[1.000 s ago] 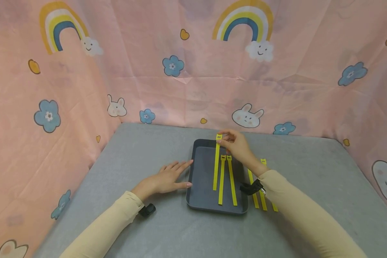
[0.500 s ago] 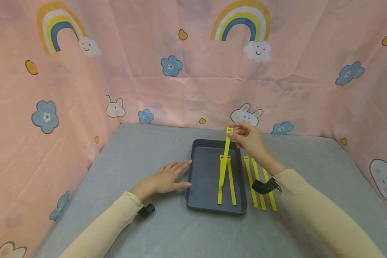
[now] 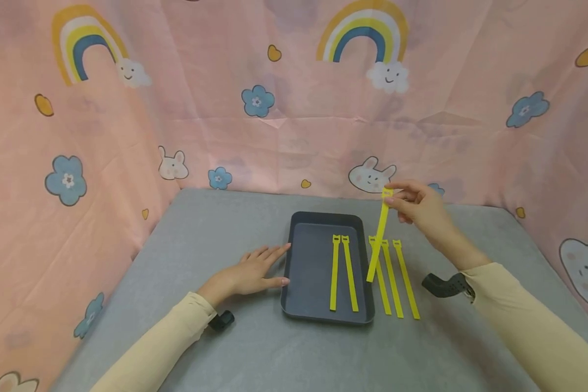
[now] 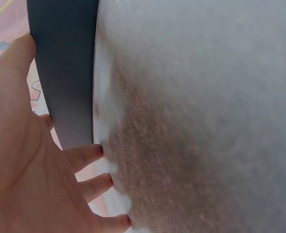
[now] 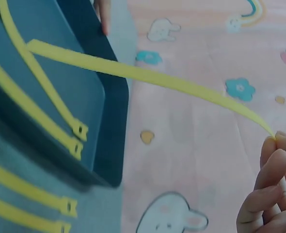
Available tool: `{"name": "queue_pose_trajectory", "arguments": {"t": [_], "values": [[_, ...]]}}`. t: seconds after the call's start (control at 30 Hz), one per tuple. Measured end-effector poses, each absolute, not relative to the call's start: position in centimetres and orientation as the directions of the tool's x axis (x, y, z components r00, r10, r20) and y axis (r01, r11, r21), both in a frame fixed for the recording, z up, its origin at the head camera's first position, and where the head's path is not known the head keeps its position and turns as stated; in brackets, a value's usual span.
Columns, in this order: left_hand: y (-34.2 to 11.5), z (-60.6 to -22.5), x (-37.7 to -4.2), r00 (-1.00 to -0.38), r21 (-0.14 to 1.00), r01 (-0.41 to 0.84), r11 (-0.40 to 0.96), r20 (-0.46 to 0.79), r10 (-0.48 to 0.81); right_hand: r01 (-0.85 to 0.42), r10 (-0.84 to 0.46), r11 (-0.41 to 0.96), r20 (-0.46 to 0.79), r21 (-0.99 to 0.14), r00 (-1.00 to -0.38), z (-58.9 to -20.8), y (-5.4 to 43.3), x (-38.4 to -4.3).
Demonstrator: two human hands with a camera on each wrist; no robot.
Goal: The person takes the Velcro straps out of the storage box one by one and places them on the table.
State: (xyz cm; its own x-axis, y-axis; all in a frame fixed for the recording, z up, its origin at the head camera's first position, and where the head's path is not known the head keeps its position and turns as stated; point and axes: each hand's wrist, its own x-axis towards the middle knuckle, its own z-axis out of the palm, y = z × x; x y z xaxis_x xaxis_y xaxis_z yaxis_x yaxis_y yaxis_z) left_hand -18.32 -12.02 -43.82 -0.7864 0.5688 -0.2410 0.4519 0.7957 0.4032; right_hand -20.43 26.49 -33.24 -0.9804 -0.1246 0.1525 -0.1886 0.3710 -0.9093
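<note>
My right hand (image 3: 423, 212) pinches a yellow cable tie (image 3: 381, 223) by its slotted head. The tie slants down to the left, its lower end overlapping the right rim of a dark grey tray (image 3: 308, 272) in the head view. In the right wrist view the held tie (image 5: 157, 77) bows slightly, and thumb and fingertips meet at its end. Two more ties (image 3: 334, 275) lie lengthwise in the tray. Three others (image 3: 408, 286) lie side by side just right of it. My left hand (image 3: 250, 275) is spread flat, its index finger and thumb at the tray's left edge.
A grey cloth-like tabletop (image 3: 225, 348) bears the tray. Pink curtains (image 3: 294, 125) printed with rainbows, flowers and rabbits enclose it at the back and both sides. A black wrist device (image 3: 446, 286) hangs under the right forearm, and another (image 3: 222, 321) is at the left cuff.
My right hand has moved right, carrying the pinched cable tie from over the tray to its right rim. The left hand, the tray and the other ties stay in place.
</note>
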Motion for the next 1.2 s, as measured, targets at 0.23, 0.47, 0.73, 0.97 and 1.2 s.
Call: {"name": "queue_pose_trajectory", "arguments": {"t": [0.23, 0.47, 0.73, 0.97, 1.2], "values": [[-12.0, -43.9, -18.4, -0.785, 0.405, 0.457, 0.792, -0.236, 0.573, -0.118, -0.112, 0.443, 0.076, -0.889, -0.991, -33.3, 29.8, -19.6], [-12.0, -44.1, -18.5, -0.786, 0.406, 0.457, 0.792, -0.233, 0.573, -0.076, -0.141, 0.505, 0.005, -0.860, -0.990, -33.7, 32.6, -19.0], [-12.0, -44.0, -18.4, -0.787, 0.403, 0.452, 0.796, -0.239, 0.568, -0.080, -0.192, 0.560, -0.034, -0.825, -0.981, -35.0, 34.9, -18.0], [-12.0, -44.2, -18.5, -0.787, 0.408, 0.449, 0.795, -0.240, 0.568, -0.040, -0.205, 0.605, -0.107, -0.795, -0.973, -36.7, 36.2, -17.8], [-12.0, -43.9, -18.5, -0.786, 0.405, 0.452, 0.795, -0.241, 0.570, -0.056, -0.212, 0.586, -0.086, -0.809, -0.973, -38.1, 36.9, -17.9]]}}
